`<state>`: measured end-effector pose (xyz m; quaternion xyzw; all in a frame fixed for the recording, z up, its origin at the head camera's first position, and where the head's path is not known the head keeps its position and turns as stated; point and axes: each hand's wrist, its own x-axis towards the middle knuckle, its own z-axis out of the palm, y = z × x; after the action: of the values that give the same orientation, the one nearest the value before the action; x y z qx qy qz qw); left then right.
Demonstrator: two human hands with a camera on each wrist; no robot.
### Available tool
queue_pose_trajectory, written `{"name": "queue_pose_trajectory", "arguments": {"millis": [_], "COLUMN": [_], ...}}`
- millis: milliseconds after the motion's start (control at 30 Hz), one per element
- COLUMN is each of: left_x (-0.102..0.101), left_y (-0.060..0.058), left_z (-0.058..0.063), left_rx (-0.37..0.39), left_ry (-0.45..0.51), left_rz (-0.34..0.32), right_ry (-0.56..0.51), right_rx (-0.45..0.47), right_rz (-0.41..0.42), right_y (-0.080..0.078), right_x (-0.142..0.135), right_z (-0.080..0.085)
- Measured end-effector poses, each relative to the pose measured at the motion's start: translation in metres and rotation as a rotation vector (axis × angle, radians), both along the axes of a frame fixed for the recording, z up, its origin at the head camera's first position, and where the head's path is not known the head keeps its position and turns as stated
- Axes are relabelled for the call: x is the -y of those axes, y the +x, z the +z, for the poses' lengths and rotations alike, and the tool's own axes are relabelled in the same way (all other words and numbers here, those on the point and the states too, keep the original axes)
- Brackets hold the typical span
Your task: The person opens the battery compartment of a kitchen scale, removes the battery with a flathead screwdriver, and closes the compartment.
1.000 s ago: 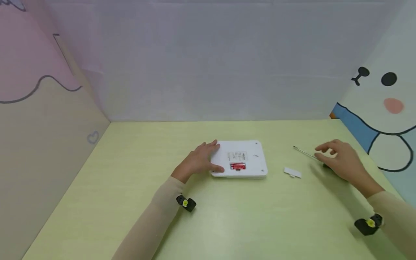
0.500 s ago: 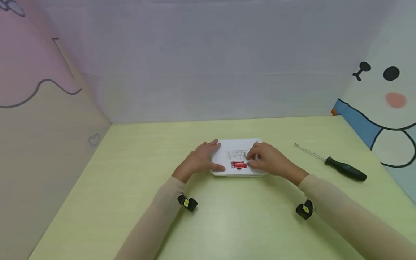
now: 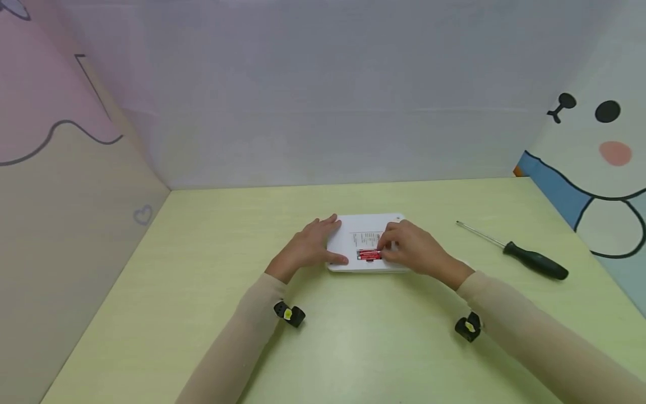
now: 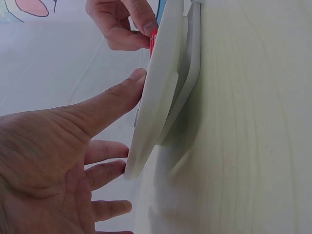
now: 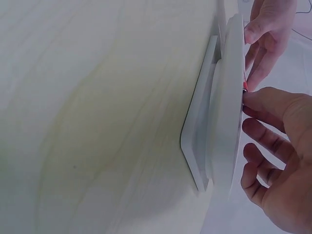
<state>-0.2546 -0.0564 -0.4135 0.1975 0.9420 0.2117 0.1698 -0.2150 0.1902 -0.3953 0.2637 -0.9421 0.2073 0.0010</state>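
A flat white device (image 3: 345, 235) lies face down on the table, its printed label and uncovered battery compartment upward. Red batteries (image 3: 367, 255) show in that compartment. My left hand (image 3: 310, 247) rests on the device's left side with spread, fairly straight fingers; in the left wrist view the thumb (image 4: 127, 90) touches the upturned face near its edge. At the compartment's right end, my right hand (image 3: 416, 247) pinches a red battery (image 4: 153, 41) between thumb and finger, and the battery's end stands slightly above the surface. The right hand covers the device's right part.
To the right lies a screwdriver (image 3: 535, 262) with a black handle, its shaft pointing toward the back left. Pale walls with cartoon drawings border the light yellow table (image 3: 227, 235) at the back and sides.
My right hand has come left from beside the screwdriver to the batteries and now pinches one. The small white cover, visible earlier, is now mostly behind the right arm. My left hand stays put.
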Motion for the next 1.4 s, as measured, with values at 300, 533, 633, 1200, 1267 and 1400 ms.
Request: {"name": "queue_pose_trajectory", "arguments": {"millis": [300, 533, 633, 1200, 1267, 1400], "left_x": [0.000, 0.001, 0.000, 0.001, 0.001, 0.001], "left_y": [-0.001, 0.000, 0.000, -0.002, -0.002, -0.001], "left_z": [0.002, 0.002, 0.002, 0.001, 0.001, 0.001], "left_rx": [-0.001, 0.004, 0.002, -0.013, -0.013, -0.009], "left_ry": [-0.007, -0.007, -0.005, -0.010, -0.007, -0.008], "left_rz": [-0.001, 0.001, 0.001, -0.007, -0.009, -0.011], "right_ry": [0.133, 0.074, 0.033, -0.094, -0.090, -0.061], "right_rx": [0.070, 0.070, 0.049, 0.008, 0.020, 0.046], "right_rz": [0.067, 0.097, 0.102, 0.101, 0.102, 0.107], "right_y": [-0.006, -0.007, -0.007, -0.007, -0.007, -0.008], "right_x": [0.005, -0.003, -0.006, -0.012, -0.012, -0.010], "right_z": [0.011, 0.003, -0.002, -0.010, -0.010, -0.006]}}
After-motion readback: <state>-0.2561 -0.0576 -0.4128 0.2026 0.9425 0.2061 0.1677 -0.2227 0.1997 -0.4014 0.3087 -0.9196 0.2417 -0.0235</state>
